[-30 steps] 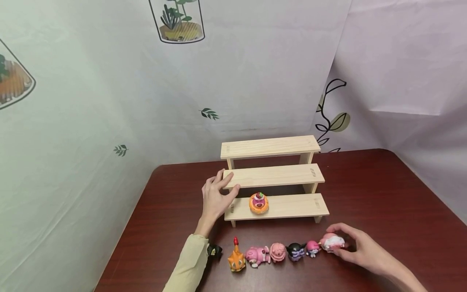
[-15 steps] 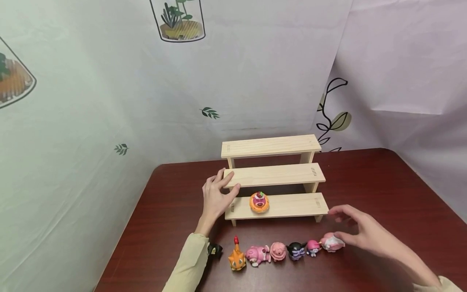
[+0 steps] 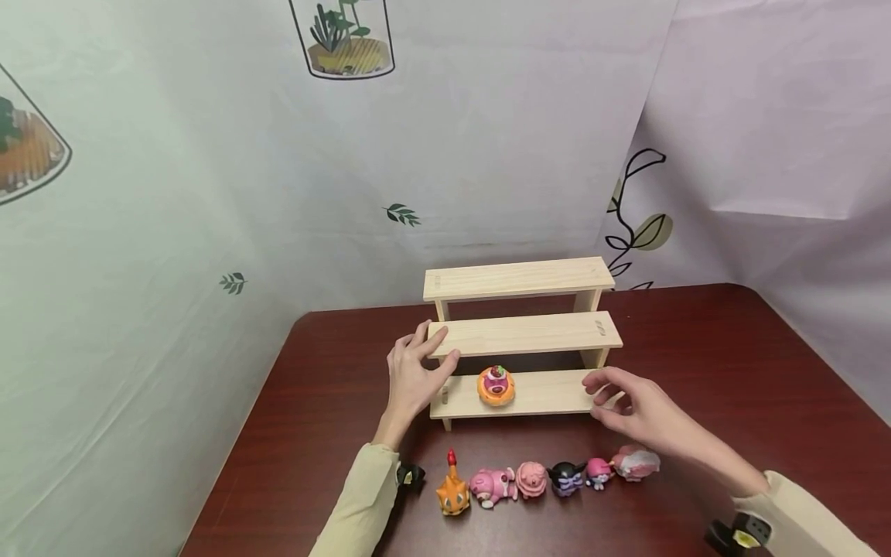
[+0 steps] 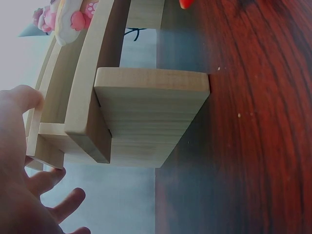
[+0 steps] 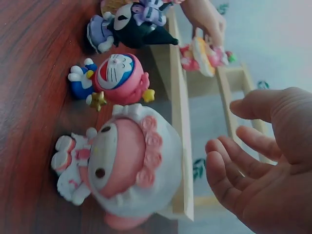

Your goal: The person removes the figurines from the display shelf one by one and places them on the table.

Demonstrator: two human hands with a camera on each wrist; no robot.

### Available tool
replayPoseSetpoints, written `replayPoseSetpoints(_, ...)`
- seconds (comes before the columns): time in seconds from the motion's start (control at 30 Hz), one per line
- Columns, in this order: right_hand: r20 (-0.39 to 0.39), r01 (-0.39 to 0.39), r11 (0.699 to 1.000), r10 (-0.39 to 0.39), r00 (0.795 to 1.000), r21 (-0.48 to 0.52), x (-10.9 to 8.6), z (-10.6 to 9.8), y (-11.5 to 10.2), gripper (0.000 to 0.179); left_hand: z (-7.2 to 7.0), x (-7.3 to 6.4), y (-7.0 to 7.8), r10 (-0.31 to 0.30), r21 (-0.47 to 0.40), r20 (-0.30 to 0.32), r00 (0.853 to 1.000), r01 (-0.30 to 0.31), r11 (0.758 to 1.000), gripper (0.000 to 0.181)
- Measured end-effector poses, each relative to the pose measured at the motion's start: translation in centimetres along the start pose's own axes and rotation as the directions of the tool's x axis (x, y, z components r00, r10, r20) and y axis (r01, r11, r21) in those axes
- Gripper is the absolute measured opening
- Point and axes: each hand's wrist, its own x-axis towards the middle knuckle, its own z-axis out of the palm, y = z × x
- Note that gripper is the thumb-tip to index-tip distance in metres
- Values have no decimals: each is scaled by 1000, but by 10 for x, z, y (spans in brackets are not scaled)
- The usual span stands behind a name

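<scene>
My left hand (image 3: 412, 379) holds the left end of the middle step of a three-step wooden display stand (image 3: 522, 334), thumb and fingers at the plank's end. Close up in the left wrist view, the thumb and a finger touch either side of the plank end (image 4: 46, 151). A round orange-rimmed figurine with a berry on top (image 3: 496, 387) sits on the bottom step. At the right end of that step is my right hand (image 3: 643, 410), fingers loosely bent and nothing between them. In the right wrist view, a white-hooded pink figurine (image 5: 126, 165) lies near this hand.
Several figurines line the table before the stand, including an orange one with a red-tipped tail (image 3: 453, 495), a pink bear (image 3: 493, 487), a black-hooded one (image 3: 566, 480) and a small pink-and-blue one (image 3: 598, 473). The dark red table (image 3: 334, 371) meets a pale cloth backdrop (image 3: 501, 155).
My right hand has left the white-and-pink figurine at the row's right end and moved up and left to the bottom step. The left hand has stayed on the stand.
</scene>
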Motion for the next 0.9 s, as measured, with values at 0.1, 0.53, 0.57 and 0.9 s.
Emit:
replayPoseSetpoints(0.1, 10, -6, 1000, 6, 1000, 26, 9, 6, -1, 35, -1, -1, 0, -2, -2, 0, 1000, 2, 1000, 47)
replayPoseSetpoints(0.53, 91, -87, 989, 76, 993, 116, 41, 27, -12, 31, -1, -1, 0, 19, -3, -15, 1000, -19, 1000, 47)
replayPoseSetpoints(0.57, 98, -86, 989, 74, 992, 122, 43, 28, -13, 31, -1, -1, 0, 20, -4, -17, 1000, -20, 1000, 47)
replayPoseSetpoints(0.9, 131, -60, 987, 40, 991, 152, 59, 45, -15, 35, 1, -1, -2, 41, 3, -33, 999, -40, 999, 47)
